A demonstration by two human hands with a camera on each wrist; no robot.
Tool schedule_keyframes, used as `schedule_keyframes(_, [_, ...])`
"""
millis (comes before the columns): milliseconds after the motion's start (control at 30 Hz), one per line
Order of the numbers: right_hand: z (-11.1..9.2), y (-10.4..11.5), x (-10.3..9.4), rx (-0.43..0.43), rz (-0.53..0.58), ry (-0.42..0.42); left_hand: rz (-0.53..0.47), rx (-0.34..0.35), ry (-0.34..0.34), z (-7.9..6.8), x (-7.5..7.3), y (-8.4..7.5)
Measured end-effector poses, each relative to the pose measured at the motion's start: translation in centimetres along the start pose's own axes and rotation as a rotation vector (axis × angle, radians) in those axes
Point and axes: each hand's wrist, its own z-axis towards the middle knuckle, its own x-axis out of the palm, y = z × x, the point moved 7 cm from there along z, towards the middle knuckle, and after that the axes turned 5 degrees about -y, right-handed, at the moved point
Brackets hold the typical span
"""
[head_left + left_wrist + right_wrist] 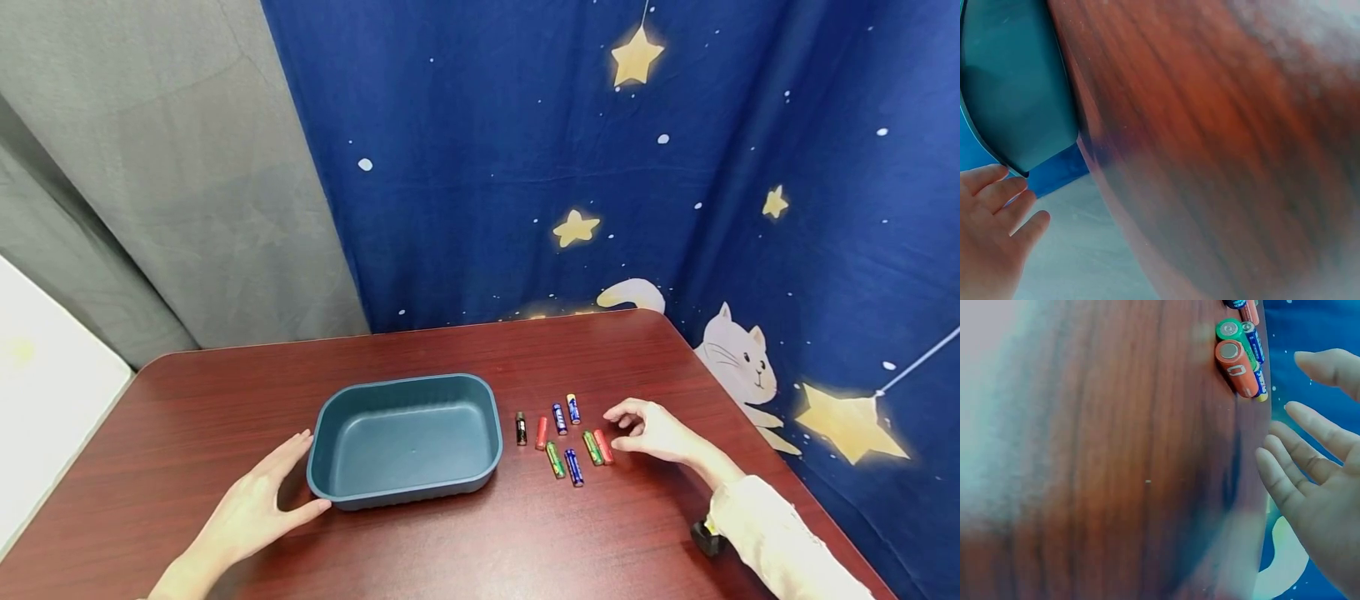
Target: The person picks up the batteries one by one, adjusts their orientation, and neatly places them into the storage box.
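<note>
A dark teal plastic basin (405, 492) rests on the table, its inside bare. My left hand (258, 500) is at its left end, thumb and fingertips right at the rim, fingers spread and fairly straight. To the basin's right lie several small batteries: a black one (521, 428), red ones (542, 433), green ones (555, 459) and blue ones (573, 467). My right hand (652, 429) hovers just right of the group, nearest a red battery (1237, 369) beside a green one (1230, 329). In the right wrist view its fingers are loosely spread with nothing between them.
The reddish-brown wooden table (420, 550) has a rounded far edge. Behind it hang a grey curtain (187, 167) and a blue curtain (487, 167) with stars and a cat. A white surface (45, 392) stands at the left. A black wrist device (707, 537) sits at the right sleeve.
</note>
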Motion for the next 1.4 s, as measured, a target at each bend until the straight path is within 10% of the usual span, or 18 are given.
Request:
schedule_keyframes(567, [-0.8,2.6,1.6,-0.002,0.043,0.054,-0.015,-0.008,0.005,0.1,0.1,0.2])
schedule_keyframes(1400, [-0.3,0.1,2.3,-0.048,0.032,0.03,-0.024,-0.01,0.004,0.1,0.0,0.1])
